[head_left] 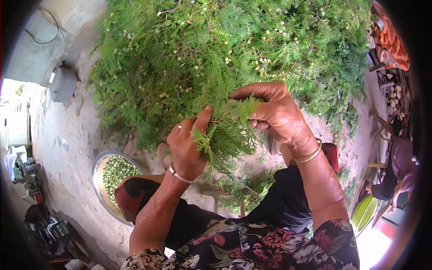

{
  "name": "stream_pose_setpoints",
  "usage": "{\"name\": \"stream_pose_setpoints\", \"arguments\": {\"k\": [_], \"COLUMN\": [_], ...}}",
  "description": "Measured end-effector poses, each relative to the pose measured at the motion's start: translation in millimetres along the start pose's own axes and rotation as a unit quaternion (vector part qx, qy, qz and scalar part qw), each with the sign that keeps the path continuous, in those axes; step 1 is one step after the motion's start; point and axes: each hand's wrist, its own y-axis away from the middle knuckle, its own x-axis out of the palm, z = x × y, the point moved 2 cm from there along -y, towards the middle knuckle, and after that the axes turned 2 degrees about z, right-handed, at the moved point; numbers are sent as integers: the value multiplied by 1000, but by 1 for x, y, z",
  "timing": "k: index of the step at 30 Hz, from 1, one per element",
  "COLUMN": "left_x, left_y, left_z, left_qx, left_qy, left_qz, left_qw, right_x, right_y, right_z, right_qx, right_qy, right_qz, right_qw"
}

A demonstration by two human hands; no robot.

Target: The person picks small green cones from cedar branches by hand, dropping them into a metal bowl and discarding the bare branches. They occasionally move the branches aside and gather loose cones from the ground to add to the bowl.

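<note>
My left hand (188, 144) is closed round the stem of a green conifer sprig (231, 139) with flat, scaly leaves, held above my lap. At the upper right side of the sprig, my right hand (272, 110) has its thumb and fingers bent together at the foliage, with a bit of green between them. Whether a cone is in those fingertips I cannot make out. Just beyond both hands rises a large heap of conifer branches (180, 58) dotted with pale green cones. A metal basin (96, 180) holding many green cones (118, 173) stands on the floor left of my knee.
Cut twigs (243, 189) lie on the ground between my legs. A grey bucket (63, 84) stands by the left wall. At the right, another person (400, 166) sits near a green-filled basin (363, 211), with stacked firewood (395, 96) and an orange cloth (391, 40) further back.
</note>
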Motion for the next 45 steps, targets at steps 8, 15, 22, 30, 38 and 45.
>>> {"name": "stream_pose_setpoints", "arguments": {"k": [8, 15, 22, 30, 38, 45], "left_x": [4, -3, -12, -50, -63, -86], "left_y": [3, 9, 11, -18, -23, -7], "left_z": [4, 2, 11, 1, 21, 29], "left_qx": [15, -35, -54, -53, -305, -212], "left_qy": [0, 149, 100, 294, 762, 583], "left_qz": [64, 142, 131, -48, -105, -113], "left_qw": [998, 978, 985, 953, 561, 776], "right_x": [2, -43, -59, -24, 125, 184], "right_y": [-10, -10, -12, -2, 21, 16], "right_z": [-12, 6, 4, 12, 68, 65], "right_qx": [-44, -44, -70, -72, -63, -74], "right_qy": [23, -320, -449, -409, -360, -193], "right_qz": [-14, -81, -78, -80, 134, 83], "right_qw": [999, 943, 888, 906, 921, 975]}}
